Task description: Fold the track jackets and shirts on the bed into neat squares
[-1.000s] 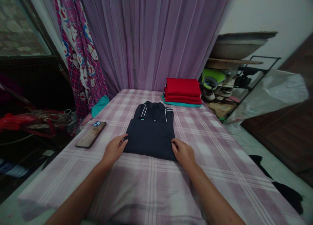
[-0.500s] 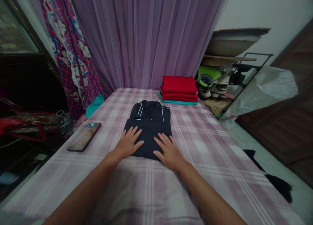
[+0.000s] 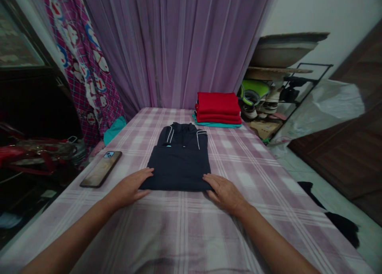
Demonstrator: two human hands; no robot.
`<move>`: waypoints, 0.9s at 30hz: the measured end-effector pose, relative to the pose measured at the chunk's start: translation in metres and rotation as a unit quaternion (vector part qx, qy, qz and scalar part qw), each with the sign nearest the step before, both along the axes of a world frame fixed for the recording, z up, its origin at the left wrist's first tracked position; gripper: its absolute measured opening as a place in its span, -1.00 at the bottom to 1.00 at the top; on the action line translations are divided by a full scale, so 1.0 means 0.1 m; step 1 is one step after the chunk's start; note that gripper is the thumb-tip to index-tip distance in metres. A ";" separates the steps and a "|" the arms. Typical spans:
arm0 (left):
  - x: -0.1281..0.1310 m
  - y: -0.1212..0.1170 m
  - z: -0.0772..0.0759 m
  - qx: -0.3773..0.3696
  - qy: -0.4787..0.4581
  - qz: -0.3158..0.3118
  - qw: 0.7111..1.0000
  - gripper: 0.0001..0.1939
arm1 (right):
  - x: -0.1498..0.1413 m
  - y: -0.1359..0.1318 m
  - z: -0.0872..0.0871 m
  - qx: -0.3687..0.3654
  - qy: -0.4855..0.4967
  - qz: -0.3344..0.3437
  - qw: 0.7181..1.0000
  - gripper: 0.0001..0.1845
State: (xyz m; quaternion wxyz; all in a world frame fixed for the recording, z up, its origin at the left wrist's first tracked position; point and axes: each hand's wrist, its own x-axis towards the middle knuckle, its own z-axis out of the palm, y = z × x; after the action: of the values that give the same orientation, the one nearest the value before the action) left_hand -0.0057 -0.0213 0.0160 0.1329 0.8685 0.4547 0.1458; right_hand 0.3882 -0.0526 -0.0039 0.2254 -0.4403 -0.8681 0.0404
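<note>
A dark navy jacket (image 3: pixel 179 166) lies folded in front of me, its lower part doubled over flat. White piping and the collar show at its far end. My left hand (image 3: pixel 131 186) rests at the jacket's near left corner, fingers extended over the cloth and thumb apart along the front edge. At the near right corner, my right hand (image 3: pixel 222 190) lies with its fingers on the cloth and its thumb lower, by the edge. Neither hand is closed round the fabric.
The jacket is on a plaid cloth (image 3: pixel 256 178) covering a flat surface. A stack of folded red clothes (image 3: pixel 217 107) with a teal layer beneath sits at the back right. A phone (image 3: pixel 101 169) lies to the left. Beyond the right edge stands a shoe rack (image 3: pixel 298 85).
A second ago both hands pinched the jacket's sides. They then lay spread on top of it, and now they have slid outward to its near corners. The jacket stays put.
</note>
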 end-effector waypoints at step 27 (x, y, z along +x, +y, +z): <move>0.95 1.62 0.53 -0.060 -0.112 0.337 0.933 -0.30 | -0.42 1.61 0.52 -0.106 0.098 -0.374 0.916 -0.35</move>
State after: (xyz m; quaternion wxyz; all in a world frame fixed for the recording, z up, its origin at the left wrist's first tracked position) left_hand 0.0894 0.1403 0.0692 0.1782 0.6330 0.7105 0.2505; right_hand 0.3461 0.1081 0.0482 0.2602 -0.7483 -0.6039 0.0878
